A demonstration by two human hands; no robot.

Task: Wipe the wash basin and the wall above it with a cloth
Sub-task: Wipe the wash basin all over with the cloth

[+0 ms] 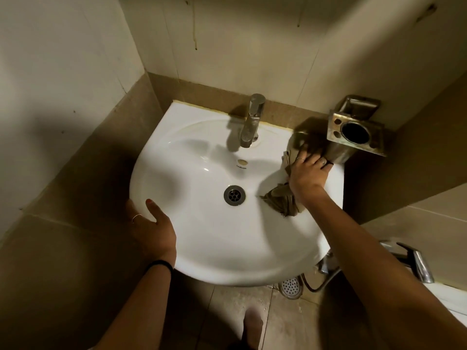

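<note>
Small dark lettering sits on the basin (pixel 202 248) wall just under the overflow hole (pixel 242 162); too small and blurred to read. No other writing seen.

Right hand (pixel 308 173): arm reaches in from lower right across the basin rim, palm down, fingers spread flat and pressing the cloth (pixel 280 198) onto the basin's right rear ledge. Not a fist; the cloth is pinned under the palm and fingers. Rings on two fingers.

Cloth: brownish, crumpled. One end trails down the inner right slope of the bowl, near the drain (pixel 234 195) but apart from it; the other end lies under the hand, up against the metal holder (pixel 357 132) fixed to the wall (pixel 240 46). Fingertips there are in shadow and motion-blurred.

Left hand (pixel 151 228): rests on the front-left rim, thumb inside the bowl, remaining fingers wrapped over the outer edge and mostly hidden. Thin ring, dark band at wrist.

Tap (pixel 251 122) stands at rear centre. Wall shows brown drip streaks. Below the basin, a floor drain (pixel 290 286) and hose are partly hidden.
</note>
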